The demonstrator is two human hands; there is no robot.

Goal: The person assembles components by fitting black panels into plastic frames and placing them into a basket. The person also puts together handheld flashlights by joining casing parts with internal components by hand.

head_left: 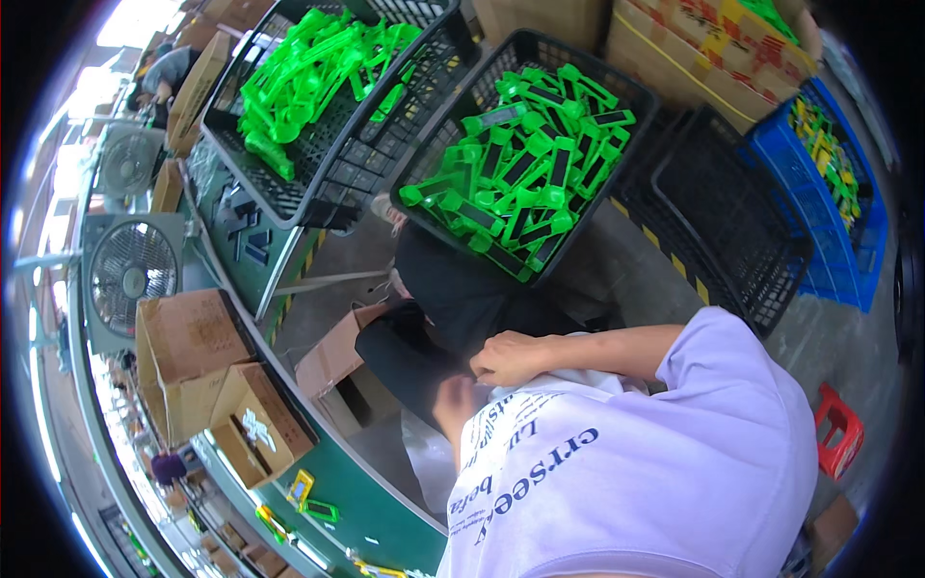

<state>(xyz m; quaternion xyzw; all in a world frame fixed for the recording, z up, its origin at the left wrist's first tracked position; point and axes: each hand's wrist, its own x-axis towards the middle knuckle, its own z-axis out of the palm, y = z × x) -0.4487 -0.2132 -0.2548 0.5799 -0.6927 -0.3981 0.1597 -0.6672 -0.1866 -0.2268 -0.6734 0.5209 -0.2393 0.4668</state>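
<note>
My right hand (511, 358) is closed, its fingers curled in at the hem of a light lavender shirt (655, 453) over my lap. What it holds, if anything, is hidden. Just below and left of it, my left hand (457, 404) is smeared by motion beside the shirt front, so its fingers cannot be made out. My dark-trousered legs (414, 352) lie beyond both hands. Past my knees stands a black plastic crate (434, 144) heaped with bright green plastic parts (530, 159) bearing dark rectangular panels. Neither hand touches these parts.
Another black crate (356, 173) with green parts stands far left. To the right are a dark crate (723, 212), a blue crate (843, 265) and a red stool (836, 433). A green table (371, 501) at left carries cardboard boxes (193, 337), near a fan (132, 273).
</note>
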